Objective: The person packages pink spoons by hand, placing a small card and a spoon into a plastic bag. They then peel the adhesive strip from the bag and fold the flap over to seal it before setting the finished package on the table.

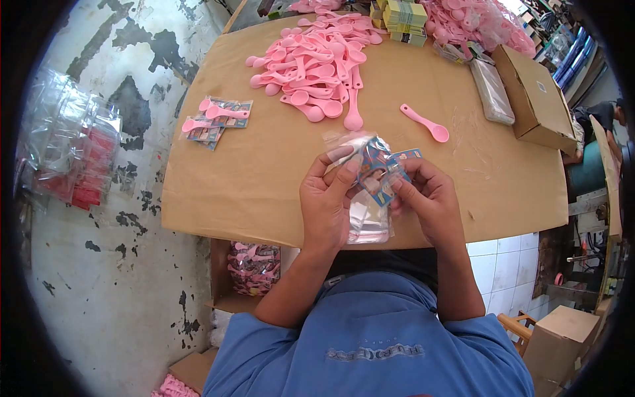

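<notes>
Close to the table's front edge, my left hand (327, 195) pinches a small clear plastic bag (345, 141) between thumb and fingers. A blue printed card (378, 171) overlaps the bag, and my right hand (431, 198) is closed on its lower right side. Another blue card (409, 155) sticks out behind the right fingers. Under both hands lies a stack of clear plastic bags (368, 223), partly hidden. A single pink measuring spoon (426, 124) rests beyond my right hand. Farther off is a big heap of pink spoons (321, 63).
At the left, pink spoons lie on blue cards (217, 122). Card bundles (405, 23), bagged pink spoons (473, 26), a white plastic-wrapped pack (492, 91) and a cardboard box (534, 99) line the far right. Another person (598, 122) is at the right edge.
</notes>
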### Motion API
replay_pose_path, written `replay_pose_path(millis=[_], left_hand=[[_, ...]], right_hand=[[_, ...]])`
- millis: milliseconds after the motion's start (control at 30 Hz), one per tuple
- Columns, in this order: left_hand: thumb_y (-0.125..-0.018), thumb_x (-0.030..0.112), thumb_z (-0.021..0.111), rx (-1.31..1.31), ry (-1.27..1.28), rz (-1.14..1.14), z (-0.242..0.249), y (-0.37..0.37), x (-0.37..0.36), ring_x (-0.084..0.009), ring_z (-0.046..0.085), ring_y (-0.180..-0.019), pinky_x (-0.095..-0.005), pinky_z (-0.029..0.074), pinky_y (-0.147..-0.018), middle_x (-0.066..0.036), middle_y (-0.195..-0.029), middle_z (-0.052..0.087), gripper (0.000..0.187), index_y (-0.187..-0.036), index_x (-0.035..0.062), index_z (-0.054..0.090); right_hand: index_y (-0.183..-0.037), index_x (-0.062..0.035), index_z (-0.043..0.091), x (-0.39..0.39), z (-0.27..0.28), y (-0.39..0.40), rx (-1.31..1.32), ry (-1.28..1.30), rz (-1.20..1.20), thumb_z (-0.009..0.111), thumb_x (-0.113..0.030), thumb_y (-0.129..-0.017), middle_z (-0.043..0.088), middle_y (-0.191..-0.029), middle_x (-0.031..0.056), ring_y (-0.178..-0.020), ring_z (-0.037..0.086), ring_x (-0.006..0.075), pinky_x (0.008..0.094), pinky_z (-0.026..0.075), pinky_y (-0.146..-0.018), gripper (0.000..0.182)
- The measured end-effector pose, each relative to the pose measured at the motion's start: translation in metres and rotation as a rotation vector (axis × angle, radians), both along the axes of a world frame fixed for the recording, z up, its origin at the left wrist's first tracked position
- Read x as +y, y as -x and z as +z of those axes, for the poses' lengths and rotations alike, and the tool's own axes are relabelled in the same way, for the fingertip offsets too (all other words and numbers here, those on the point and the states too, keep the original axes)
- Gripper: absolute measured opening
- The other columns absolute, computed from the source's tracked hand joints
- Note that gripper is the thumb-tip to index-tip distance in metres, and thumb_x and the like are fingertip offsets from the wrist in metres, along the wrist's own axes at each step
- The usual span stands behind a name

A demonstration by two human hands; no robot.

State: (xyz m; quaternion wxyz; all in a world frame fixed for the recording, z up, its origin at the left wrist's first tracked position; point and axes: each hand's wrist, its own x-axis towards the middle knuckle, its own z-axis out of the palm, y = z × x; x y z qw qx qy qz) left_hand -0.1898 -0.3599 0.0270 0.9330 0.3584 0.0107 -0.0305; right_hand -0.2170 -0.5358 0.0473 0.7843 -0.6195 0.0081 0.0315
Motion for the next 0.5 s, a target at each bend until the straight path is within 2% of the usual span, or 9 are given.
replay_pose_path(millis=[100, 200, 367, 500], left_hand=[[-0.1, 0.005, 0.071, -0.019, 0.001, -0.001, -0.003, 0.002, -0.002, -0.0176, 0.075, -0.101, -0.0338, 0.062, -0.092, -0.016, -0.11, 0.077, 0.032, -0.128, -0.0026, 0.058], [-0.1, 0.003, 0.071, -0.021, -0.028, -0.009, 0.0, 0.006, -0.005, -0.0165, 0.074, -0.101, -0.0335, 0.061, -0.092, -0.015, -0.111, 0.077, 0.031, -0.129, -0.0029, 0.06], [-0.1, 0.002, 0.07, -0.048, -0.117, -0.017, 0.006, 0.013, -0.006, -0.0156, 0.072, -0.105, -0.0323, 0.059, -0.095, -0.014, -0.117, 0.076, 0.036, -0.134, -0.0037, 0.061], [-0.1, -0.001, 0.065, -0.163, -0.171, -0.053, 0.004, 0.014, 0.003, -0.0244, 0.06, -0.133, -0.0394, 0.048, -0.114, -0.023, -0.146, 0.059, 0.054, -0.15, -0.0021, 0.046]], right_hand=[[-0.112, 0.0009, 0.064, 0.008, -0.004, -0.003, -0.033, -0.09, -0.094, 0.073, -0.011, -0.1, 0.069, -0.089, 0.0042, -0.074, 0.068, 0.0084, 0.0225, 0.054, -0.062, 0.019], [-0.112, 0.0, 0.063, 0.011, -0.002, -0.008, -0.015, -0.057, -0.055, 0.073, -0.01, -0.1, 0.069, -0.091, 0.0045, -0.077, 0.068, 0.0083, 0.0225, 0.055, -0.065, 0.019], [-0.114, -0.0002, 0.064, 0.031, -0.005, -0.014, -0.142, -0.038, -0.138, 0.073, -0.013, -0.101, 0.07, -0.095, 0.0032, -0.081, 0.066, 0.007, 0.0222, 0.054, -0.07, 0.02], [-0.112, 0.0, 0.066, 0.042, 0.003, -0.014, -0.129, -0.113, -0.128, 0.074, -0.016, -0.1, 0.072, -0.092, 0.0015, -0.079, 0.066, 0.006, 0.0231, 0.055, -0.069, 0.021]])
